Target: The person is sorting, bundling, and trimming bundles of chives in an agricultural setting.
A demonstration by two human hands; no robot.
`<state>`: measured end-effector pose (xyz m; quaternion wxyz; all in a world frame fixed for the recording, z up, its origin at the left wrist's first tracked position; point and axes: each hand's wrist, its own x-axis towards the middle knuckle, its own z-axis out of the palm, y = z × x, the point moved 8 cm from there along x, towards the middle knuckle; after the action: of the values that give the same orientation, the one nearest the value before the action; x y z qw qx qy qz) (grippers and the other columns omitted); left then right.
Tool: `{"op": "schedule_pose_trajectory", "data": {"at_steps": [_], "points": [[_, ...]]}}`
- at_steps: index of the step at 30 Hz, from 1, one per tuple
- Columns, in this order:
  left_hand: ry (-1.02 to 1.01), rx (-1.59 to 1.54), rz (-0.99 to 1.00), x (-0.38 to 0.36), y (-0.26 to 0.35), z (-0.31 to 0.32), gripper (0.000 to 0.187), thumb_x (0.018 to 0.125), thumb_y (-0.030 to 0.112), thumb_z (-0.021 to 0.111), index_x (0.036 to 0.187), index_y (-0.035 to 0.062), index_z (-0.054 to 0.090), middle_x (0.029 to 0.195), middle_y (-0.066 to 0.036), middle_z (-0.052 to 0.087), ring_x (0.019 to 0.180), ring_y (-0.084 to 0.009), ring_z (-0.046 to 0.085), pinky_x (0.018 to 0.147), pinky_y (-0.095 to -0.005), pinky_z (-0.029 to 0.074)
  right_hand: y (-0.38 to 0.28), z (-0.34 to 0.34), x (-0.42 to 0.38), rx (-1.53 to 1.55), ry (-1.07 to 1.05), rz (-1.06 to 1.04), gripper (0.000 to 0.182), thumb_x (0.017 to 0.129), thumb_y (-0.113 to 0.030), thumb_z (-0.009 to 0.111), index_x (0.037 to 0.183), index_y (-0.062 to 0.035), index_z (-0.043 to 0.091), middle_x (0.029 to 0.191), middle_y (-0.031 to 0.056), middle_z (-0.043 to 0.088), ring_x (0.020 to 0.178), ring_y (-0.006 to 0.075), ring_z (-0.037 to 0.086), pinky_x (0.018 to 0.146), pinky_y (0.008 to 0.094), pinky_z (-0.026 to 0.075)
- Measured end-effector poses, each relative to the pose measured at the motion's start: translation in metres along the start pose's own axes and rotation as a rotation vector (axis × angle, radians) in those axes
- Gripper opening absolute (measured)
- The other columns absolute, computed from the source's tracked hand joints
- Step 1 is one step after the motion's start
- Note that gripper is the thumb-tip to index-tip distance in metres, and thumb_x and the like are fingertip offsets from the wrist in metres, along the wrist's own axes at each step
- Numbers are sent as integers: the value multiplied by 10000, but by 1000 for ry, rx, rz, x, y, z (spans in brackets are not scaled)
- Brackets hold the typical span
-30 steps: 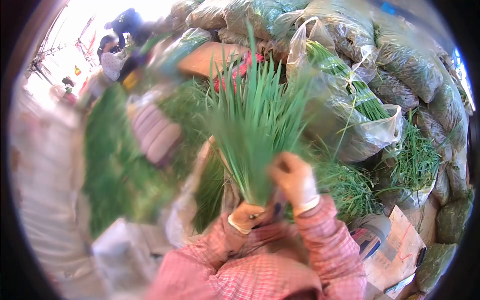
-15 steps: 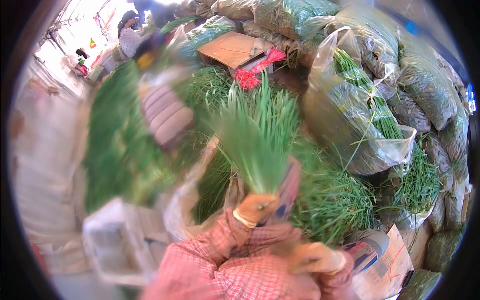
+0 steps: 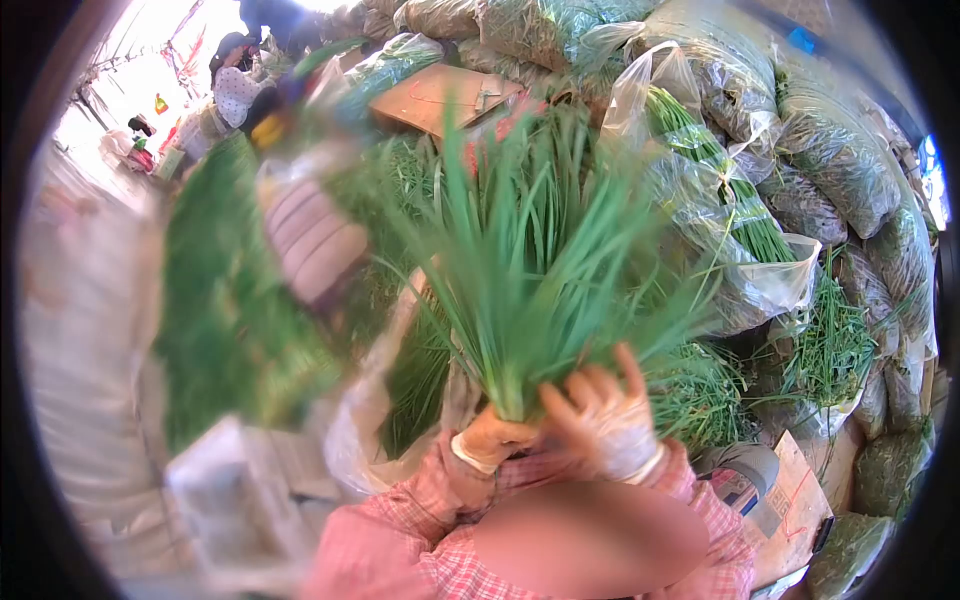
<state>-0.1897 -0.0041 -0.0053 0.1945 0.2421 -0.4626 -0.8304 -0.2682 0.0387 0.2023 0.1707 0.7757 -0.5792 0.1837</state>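
Bundle: the bunch of green chives [image 3: 520,260] is standing upright in front of the person's chest, its cut base gathered low and the blades fanning up and outward
Long axis: it is running from the fists straight up, tilting slightly away from the camera
Left hand: the gloved left hand [image 3: 492,438] is wrapping tight around the base of the bunch, fingers closed on the stems
Right hand: the gloved right hand [image 3: 603,412] is sitting just beside the left, fingers spread and pressing against the right side of the stems; a firm grip cannot be told
Nearer hand: the left is carrying the bunch from below, the right is steadying from the side
Surroundings: the plastic bag of greens [image 3: 720,200] is lying to the right, well apart; loose chives [image 3: 700,390] are lying beneath it; a cardboard sheet [image 3: 440,95] is lying behind the blades
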Motion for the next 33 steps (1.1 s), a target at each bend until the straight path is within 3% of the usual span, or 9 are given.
{"op": "schedule_pose_trajectory", "data": {"at_steps": [4, 8, 13, 15, 16, 20, 24, 31, 33], "points": [[-19, -48, -2, 5, 5, 4, 607, 667, -73, 627, 1227, 27, 416, 988, -64, 578, 787, -127, 567, 568, -222, 448, -1, 0, -4, 33, -43, -19, 440, 633, -314, 644, 1034, -165, 544, 971, 35, 507, 979, 206, 498, 985, 499, 294], [-88, 27, 230, -12, 119, 68, 649, 649, -56, 648, 1240, 24, 391, 1135, -76, 535, 919, -160, 562, 685, -249, 479, -21, -16, 33, 27, 20, -207, 490, 652, -316, 639, 1097, -144, 523, 1059, 67, 541, 1066, 209, 495, 980, 493, 304], [6, 1027, 278, 1, 44, 12, 868, 577, -71, 680, 1337, 88, 292, 1258, -79, 455, 1020, -185, 532, 816, -287, 463, 5, 3, 39, -12, -222, -121, 562, 714, -312, 584, 1238, -161, 450, 932, 84, 554, 917, 237, 533, 964, 470, 318], [-7, 596, 197, 0, 32, 6, 931, 557, -83, 683, 1364, 113, 262, 1289, -80, 436, 1037, -190, 527, 828, -291, 464, 7, 6, 21, -36, -279, -56, 546, 728, -247, 539, 1256, -152, 443, 761, 53, 527, 725, 216, 526, 875, 439, 363], [-33, -25, 103, 0, 25, 7, 949, 552, -92, 679, 1372, 126, 253, 1295, -79, 432, 1035, -190, 527, 815, -287, 468, 8, 8, 10, -91, -288, -26, 547, 720, -234, 537, 1254, -150, 447, 728, 41, 517, 689, 208, 521, 845, 432, 372], [-74, 266, 26, -3, 9, 6, 869, 569, -101, 649, 1336, 102, 294, 1239, -77, 453, 973, -179, 524, 728, -275, 457, 14, 7, -14, -84, -249, 49, 484, 727, -165, 484, 1210, -131, 487, 609, 9, 465, 573, 170, 493, 692, 365, 400], [-99, 225, -16, -3, 8, 7, 755, 622, -62, 621, 1298, 89, 318, 1147, -64, 442, 888, -162, 482, 680, -267, 416, 23, -1, -25, -44, -163, 101, 442, 731, -140, 478, 1172, -115, 510, 575, 1, 446, 539, 159, 487, 647, 347, 404], [9, -313, -61, 7, 29, -7, 560, 715, 5, 573, 1230, 67, 360, 984, -41, 424, 740, -132, 408, 596, -254, 344, 125, -17, -172, -181, -279, 811, 349, 666, -74, 546, 1014, -66, 557, 620, 55, 537, 579, 219, 548, 634, 376, 412], [25, -575, -73, 21, 40, -8, 506, 742, 24, 559, 1211, 60, 372, 938, -35, 419, 697, -124, 387, 573, -250, 324, 122, -61, -235, -375, -92, 951, 163, 681, -113, 550, 844, -109, 558, 533, 30, 525, 494, 196, 555, 548, 370, 412]]}}
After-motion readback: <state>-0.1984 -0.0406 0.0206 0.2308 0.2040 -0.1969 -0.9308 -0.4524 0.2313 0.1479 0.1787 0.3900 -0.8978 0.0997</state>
